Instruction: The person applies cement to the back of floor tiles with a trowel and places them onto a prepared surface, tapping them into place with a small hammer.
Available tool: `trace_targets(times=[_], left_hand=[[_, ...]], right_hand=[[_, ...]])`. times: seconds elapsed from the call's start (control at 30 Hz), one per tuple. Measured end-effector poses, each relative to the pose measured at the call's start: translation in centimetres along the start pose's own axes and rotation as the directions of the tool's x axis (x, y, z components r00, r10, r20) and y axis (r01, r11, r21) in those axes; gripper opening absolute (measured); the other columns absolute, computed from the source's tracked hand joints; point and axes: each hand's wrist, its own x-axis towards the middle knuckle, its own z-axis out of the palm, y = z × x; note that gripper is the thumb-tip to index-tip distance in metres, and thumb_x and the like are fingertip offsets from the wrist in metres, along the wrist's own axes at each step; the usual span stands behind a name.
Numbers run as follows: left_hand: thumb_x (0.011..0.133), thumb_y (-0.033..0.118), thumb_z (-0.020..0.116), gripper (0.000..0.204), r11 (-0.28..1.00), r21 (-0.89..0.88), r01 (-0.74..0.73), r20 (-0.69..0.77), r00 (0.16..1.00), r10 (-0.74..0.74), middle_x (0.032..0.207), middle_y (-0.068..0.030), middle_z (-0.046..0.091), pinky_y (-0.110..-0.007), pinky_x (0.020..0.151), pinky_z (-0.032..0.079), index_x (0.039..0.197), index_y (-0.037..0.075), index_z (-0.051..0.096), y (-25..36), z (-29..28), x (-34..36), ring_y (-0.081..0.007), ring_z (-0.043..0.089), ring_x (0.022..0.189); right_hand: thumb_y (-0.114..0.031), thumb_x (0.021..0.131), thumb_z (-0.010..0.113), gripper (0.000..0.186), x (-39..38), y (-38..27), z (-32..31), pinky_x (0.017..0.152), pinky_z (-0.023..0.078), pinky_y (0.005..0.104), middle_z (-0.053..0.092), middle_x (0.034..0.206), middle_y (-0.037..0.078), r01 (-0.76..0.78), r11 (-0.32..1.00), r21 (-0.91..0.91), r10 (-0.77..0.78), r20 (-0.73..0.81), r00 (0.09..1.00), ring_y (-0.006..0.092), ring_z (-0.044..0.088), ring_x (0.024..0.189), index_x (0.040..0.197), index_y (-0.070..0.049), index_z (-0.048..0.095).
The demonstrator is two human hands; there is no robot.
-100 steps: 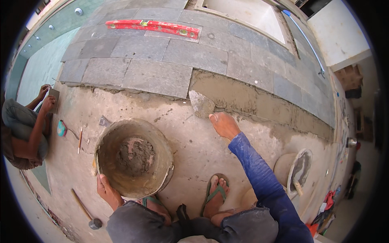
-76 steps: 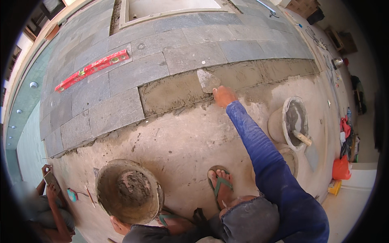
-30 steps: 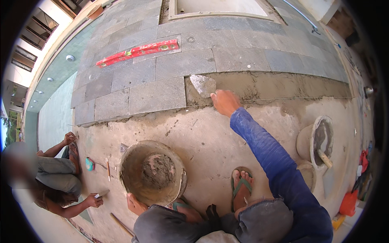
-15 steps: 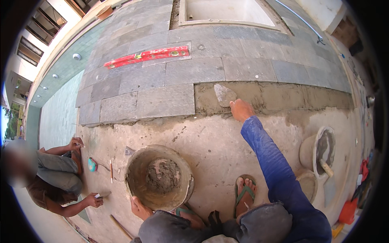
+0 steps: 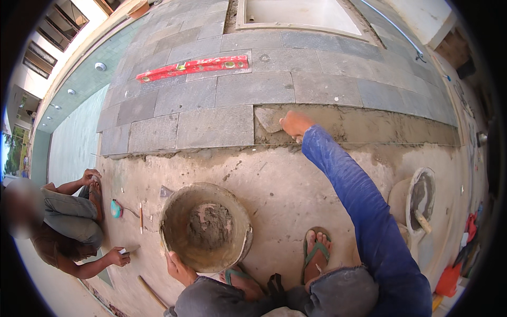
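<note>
My right hand (image 5: 296, 124) grips a metal trowel (image 5: 269, 120), its blade on the wet mortar bed (image 5: 369, 127) beside the edge of a grey stone slab (image 5: 215, 127); the handle is mostly hidden by my fingers. A taut string (image 5: 406, 143) runs along the bed's near edge. My left hand (image 5: 178, 267) is closed on the rim of a round bucket (image 5: 238, 222) with some grey mortar (image 5: 210, 224) in the bottom, resting on the concrete floor between my knee and the slabs.
A red level (image 5: 206, 65) lies on the paving, below a white basin (image 5: 296, 18). Left, a co-worker (image 5: 74, 214) crouches beside a tape measure (image 5: 117, 210), pencil (image 5: 141, 219) and wooden handle (image 5: 150, 289). Right stands a second bucket (image 5: 406, 195); a blue pole (image 5: 391, 26) lies beyond.
My right hand and trowel first went right along the mortar, and in the last half second moved back left toward the slab edge. My left hand stays on the bucket; the view has shifted.
</note>
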Motion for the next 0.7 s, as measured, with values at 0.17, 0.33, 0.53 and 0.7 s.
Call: trace_targets(times=[0.17, 0.33, 0.53, 0.7], left_hand=[[0.106, 0.029, 0.045, 0.036, 1.0, 0.007, 0.02, -0.024, 1.0, -0.02, 0.092, -0.0032, 0.061, -0.027, 0.078, 0.043, 0.106, -0.003, 0.062, 1.9, 0.9, -0.4, -0.0106, 0.051, 0.085], [0.107, 0.03, 0.044, 0.038, 0.996, 0.054, 0.068, 0.008, 0.998, -0.069, 0.094, -0.0032, 0.063, -0.026, 0.079, 0.044, 0.111, -0.004, 0.063, 1.0, -0.3, -0.2, -0.0101, 0.052, 0.086], [0.107, 0.029, 0.045, 0.039, 0.999, -0.041, -0.007, 0.025, 1.0, 0.008, 0.097, -0.0035, 0.064, -0.026, 0.08, 0.045, 0.114, -0.004, 0.063, -0.7, 0.4, -0.3, -0.0101, 0.053, 0.088], [0.107, 0.026, 0.046, 0.036, 0.997, -0.069, -0.017, 0.03, 0.999, 0.019, 0.099, -0.0037, 0.065, -0.026, 0.08, 0.045, 0.116, -0.005, 0.062, 0.5, 1.5, -0.3, -0.0101, 0.054, 0.089]], right_hand=[[-0.036, 0.099, 0.048, 0.049, 1.0, 0.7, 1.2, 0.081, 0.053, 0.0504, 0.07, 0.091, 0.028, -0.029, 1.0, 0.002, 0.029, -0.01, 1.0, 0.0428, 0.069, 0.086, 0.098, 0.008, 0.069], [-0.034, 0.1, 0.047, 0.048, -3.4, -0.2, 0.6, 0.076, 0.054, 0.0498, 0.069, 0.074, 0.023, 0.146, 0.973, -0.177, -0.108, 0.208, 0.972, 0.0386, 0.07, 0.075, 0.089, 0.007, 0.069], [-0.034, 0.1, 0.046, 0.047, -4.5, 1.5, 0.0, 0.074, 0.055, 0.0489, 0.068, 0.071, 0.023, 0.098, 0.972, -0.211, -0.074, 0.122, 0.99, 0.0356, 0.07, 0.072, 0.087, 0.006, 0.07], [-0.034, 0.099, 0.047, 0.048, -2.4, 0.0, -2.6, 0.074, 0.054, 0.0492, 0.069, 0.072, 0.022, 0.116, 0.987, -0.108, -0.119, -0.019, 0.993, 0.0367, 0.071, 0.073, 0.087, 0.006, 0.07]])
